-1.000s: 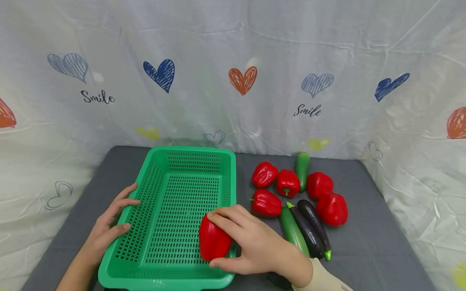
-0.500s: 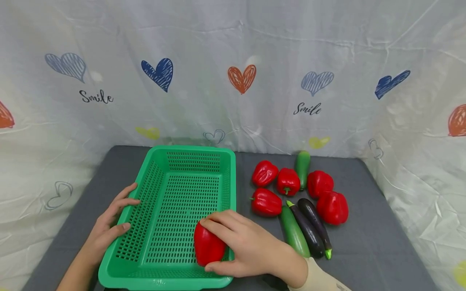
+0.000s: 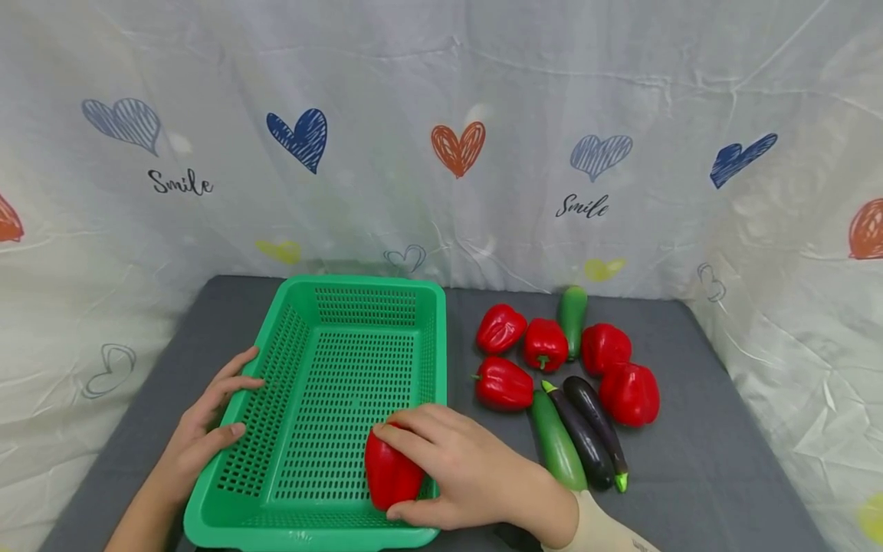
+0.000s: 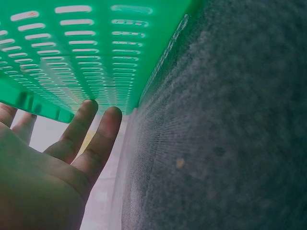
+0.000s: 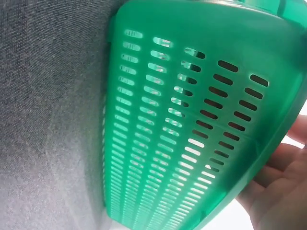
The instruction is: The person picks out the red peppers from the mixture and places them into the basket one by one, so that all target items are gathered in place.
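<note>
In the head view, a red bell pepper (image 3: pixel 393 469) is in the front right corner of the green plastic basket (image 3: pixel 313 304). My right hand (image 3: pixel 469 468) reaches over the right rim and holds the pepper between fingers and thumb. In the right wrist view, that hand (image 5: pixel 283 187) is partly hidden behind the basket wall. My left hand (image 3: pixel 200 433) rests on the left rim with fingers spread and fairly straight. In the left wrist view, two straight fingers (image 4: pixel 103 136) are against the outside of the slotted wall (image 4: pixel 81 52).
Right of the basket lie several red bell peppers (image 3: pixel 503 383), two dark eggplants (image 3: pixel 582 437) and green zucchini-like vegetables (image 3: pixel 557 441). A dark object (image 3: pixel 517 537) is partly hidden under the right forearm. A grey cloth (image 3: pixel 704 460) covers the table, with a heart-printed white curtain (image 3: pixel 510 84) behind.
My right hand has moved the bell pepper slightly left and toward the front of the basket, still holding it. The left hand has stayed on the rim.
</note>
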A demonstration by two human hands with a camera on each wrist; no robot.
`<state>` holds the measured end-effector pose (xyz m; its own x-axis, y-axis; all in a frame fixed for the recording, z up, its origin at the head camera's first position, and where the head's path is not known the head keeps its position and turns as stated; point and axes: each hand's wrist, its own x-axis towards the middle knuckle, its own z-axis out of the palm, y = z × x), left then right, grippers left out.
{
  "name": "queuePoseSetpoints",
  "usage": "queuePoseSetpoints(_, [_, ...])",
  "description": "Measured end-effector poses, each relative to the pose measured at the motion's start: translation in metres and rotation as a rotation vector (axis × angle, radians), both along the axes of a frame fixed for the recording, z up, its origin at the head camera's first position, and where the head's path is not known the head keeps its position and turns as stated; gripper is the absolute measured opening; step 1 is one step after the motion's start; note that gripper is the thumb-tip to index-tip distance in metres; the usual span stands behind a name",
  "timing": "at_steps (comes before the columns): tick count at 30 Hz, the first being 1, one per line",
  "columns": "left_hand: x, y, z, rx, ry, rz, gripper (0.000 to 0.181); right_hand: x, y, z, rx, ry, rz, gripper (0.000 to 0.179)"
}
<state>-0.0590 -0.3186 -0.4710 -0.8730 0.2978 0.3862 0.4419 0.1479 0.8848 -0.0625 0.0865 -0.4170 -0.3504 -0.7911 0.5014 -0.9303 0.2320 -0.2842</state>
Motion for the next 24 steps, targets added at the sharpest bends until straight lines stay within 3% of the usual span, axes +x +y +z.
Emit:
queuePoseSetpoints(15, [0.0002,0.0002,-0.0015,-0.023,-0.026,0.014,0.049,0.0022,-0.0034,-0.0003,0.146,-0.095,-0.045,0.069])
queuePoseSetpoints(24, [0.0006,-0.0006,-0.0018,-0.02,-0.016,0.017,0.049,-0.0016,-0.0069,0.0012,0.194,-0.104,-0.037,0.06])
